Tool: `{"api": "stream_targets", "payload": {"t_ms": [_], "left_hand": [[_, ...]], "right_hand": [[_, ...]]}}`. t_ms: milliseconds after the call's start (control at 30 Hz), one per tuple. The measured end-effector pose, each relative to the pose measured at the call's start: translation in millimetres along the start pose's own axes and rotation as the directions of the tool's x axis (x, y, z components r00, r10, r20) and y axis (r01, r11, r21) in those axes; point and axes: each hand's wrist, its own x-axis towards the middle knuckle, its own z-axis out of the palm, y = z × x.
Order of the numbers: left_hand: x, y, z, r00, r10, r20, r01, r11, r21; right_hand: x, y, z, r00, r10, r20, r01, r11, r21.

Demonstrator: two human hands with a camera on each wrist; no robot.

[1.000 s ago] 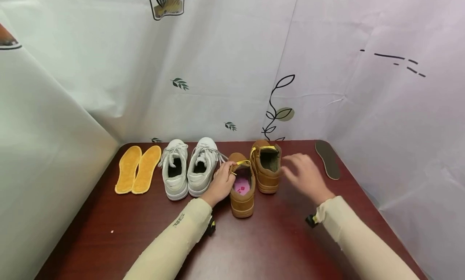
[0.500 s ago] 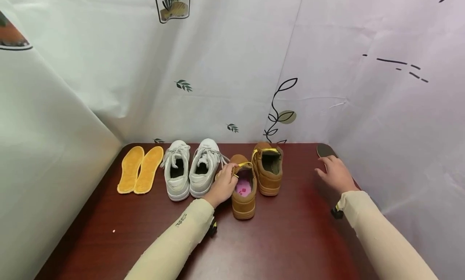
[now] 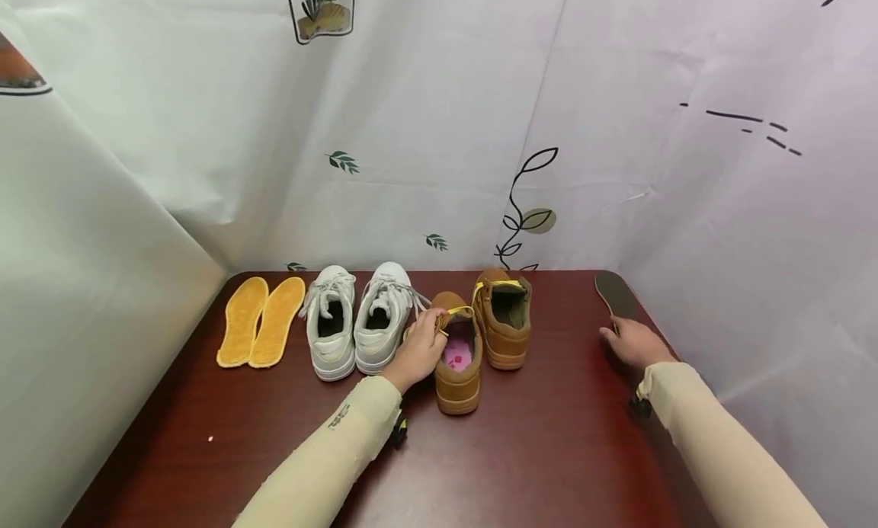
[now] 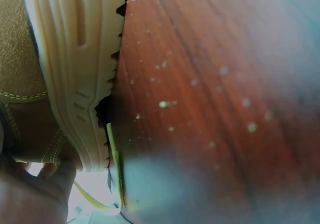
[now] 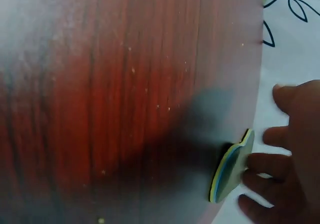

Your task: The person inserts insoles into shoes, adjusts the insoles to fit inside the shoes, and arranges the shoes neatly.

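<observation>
In the head view my left hand [image 3: 418, 349] grips the left side of a brown shoe [image 3: 457, 395] with yellow laces and a pink insole inside. The left wrist view shows this shoe's pale sole edge [image 4: 75, 78] close up, with thumb and fingers at its upper. At the table's right edge my right hand [image 3: 638, 344] is over the near end of a dark insole [image 3: 613, 293]. In the right wrist view the insole [image 5: 232, 171] shows a yellow and blue edge and lies at the fingertips; the fingers are spread, the thumb apart from it.
A second brown shoe [image 3: 507, 341] stands just right of the gripped one. Two white sneakers [image 3: 334, 353] [image 3: 373, 350] stand to the left, beside two yellow insoles [image 3: 241, 322] [image 3: 277, 322]. A patterned white curtain [image 3: 439, 132] surrounds the reddish-brown table [image 3: 521, 452].
My right hand has moved right, from beside the second brown shoe to the dark insole, and its fingers have come down there. My left hand stays on the brown shoe.
</observation>
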Motion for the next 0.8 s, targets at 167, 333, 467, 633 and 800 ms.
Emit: {"api": "stream_targets", "payload": {"t_ms": [167, 333, 467, 633, 800], "left_hand": [[-3.8, 3.5, -5.5, 0.999, -0.008, 0.046, 0.008, 1.0, -0.003], [-0.1, 4.3, -9.3, 0.999, 0.005, 0.033, -0.004, 1.0, -0.009], [0.7, 4.1, -8.8, 0.999, -0.001, 0.038, 0.001, 1.0, -0.015], [0.4, 2.5, -5.0, 0.999, 0.004, 0.035, -0.003, 1.0, -0.022], [0.7, 1.6, -3.4, 1.0, 0.007, 0.023, -0.007, 1.0, -0.016]], "right_hand": [[-8.7, -1.3, 11.3, 1.0, -0.01, 0.027, 0.011, 0.999, -0.046], [-7.6, -6.6, 4.5, 0.999, -0.045, -0.013, 0.044, 0.996, -0.08], [-9.5, -7.3, -2.4, 0.998, -0.047, 0.038, 0.051, 0.992, -0.118], [-12.5, -4.4, -4.5, 0.996, -0.04, 0.077, 0.051, 0.988, -0.143], [-10.5, -0.9, -11.2, 0.992, -0.009, 0.127, 0.017, 0.998, -0.062]]}}
